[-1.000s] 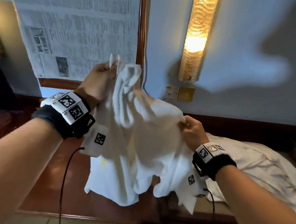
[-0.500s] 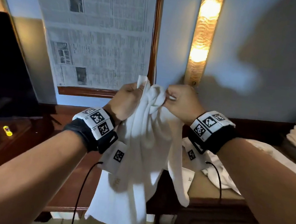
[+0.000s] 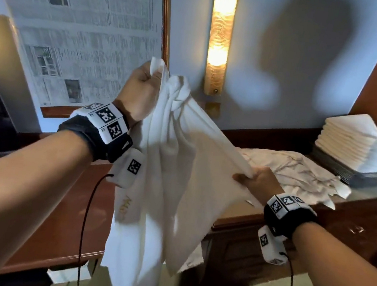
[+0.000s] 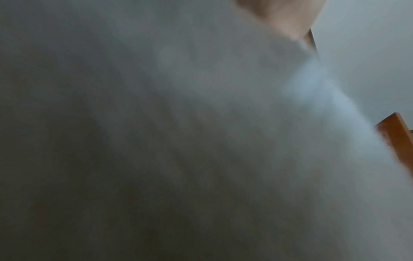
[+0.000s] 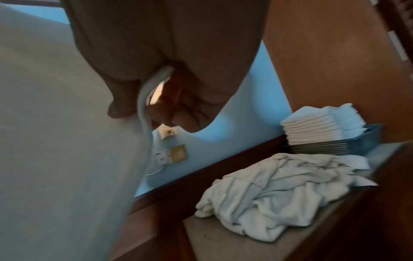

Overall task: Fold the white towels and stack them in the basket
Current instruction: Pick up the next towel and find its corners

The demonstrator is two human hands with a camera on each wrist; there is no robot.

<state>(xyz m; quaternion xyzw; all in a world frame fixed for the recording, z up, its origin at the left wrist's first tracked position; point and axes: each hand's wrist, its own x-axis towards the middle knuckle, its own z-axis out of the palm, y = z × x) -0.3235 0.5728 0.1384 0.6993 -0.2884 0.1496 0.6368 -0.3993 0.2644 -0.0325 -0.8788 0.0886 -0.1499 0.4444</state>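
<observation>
A white towel (image 3: 164, 187) hangs in the air in front of me, bunched and unfolded. My left hand (image 3: 142, 84) grips its top corner high up near the wall. My right hand (image 3: 253, 179) pinches its edge lower and to the right; the right wrist view shows that edge (image 5: 143, 106) between thumb and fingers. The towel (image 4: 201, 141) fills the blurred left wrist view. A heap of unfolded white towels (image 3: 293, 173) (image 5: 279, 190) lies on the counter. Several folded towels (image 3: 357, 143) (image 5: 317, 127) are stacked in the dark basket (image 3: 355, 175) at the far right.
A wooden desk (image 3: 58, 209) stands below left and a counter with a cabinet (image 3: 241, 245) to the right. A lit wall lamp (image 3: 220, 39) and a frame covered in newspaper (image 3: 89, 33) hang on the wall behind. Wall sockets (image 5: 172, 153) sit behind the counter.
My right hand has slid from the top of the towel, beside the left hand, down and to the right along its edge, spreading the cloth. The left hand has stayed high.
</observation>
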